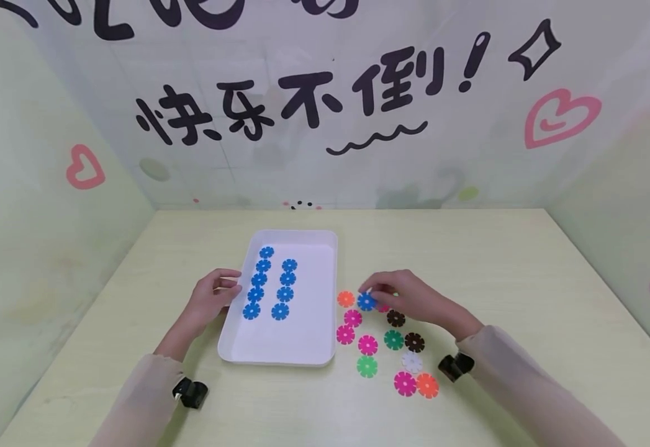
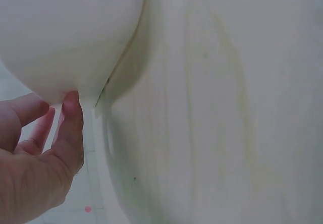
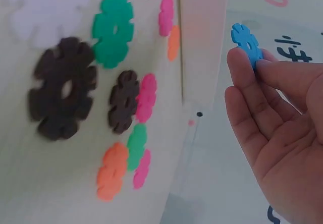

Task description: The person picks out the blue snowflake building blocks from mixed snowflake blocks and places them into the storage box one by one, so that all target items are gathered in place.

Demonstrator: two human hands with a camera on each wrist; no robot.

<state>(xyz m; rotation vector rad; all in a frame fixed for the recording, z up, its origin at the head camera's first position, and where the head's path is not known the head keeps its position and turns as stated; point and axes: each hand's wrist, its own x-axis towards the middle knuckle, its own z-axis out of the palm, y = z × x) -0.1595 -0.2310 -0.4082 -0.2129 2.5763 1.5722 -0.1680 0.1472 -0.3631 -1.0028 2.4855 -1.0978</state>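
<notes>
A blue notched plastic disc is pinched between the thumb and fingertips of my right hand, just right of the tray. The right wrist view shows that same blue disc raised off the table, held at its edge. My left hand grips the left rim of a white tray; in the left wrist view its fingers bend against the tray's wall. Inside the tray, several blue discs form two columns, a left one and a shorter middle one.
Right of the tray lie loose discs: orange, pink, green, light green, white and dark brown. Some sit partly under my right hand. Printed walls enclose the pale table at the back and sides.
</notes>
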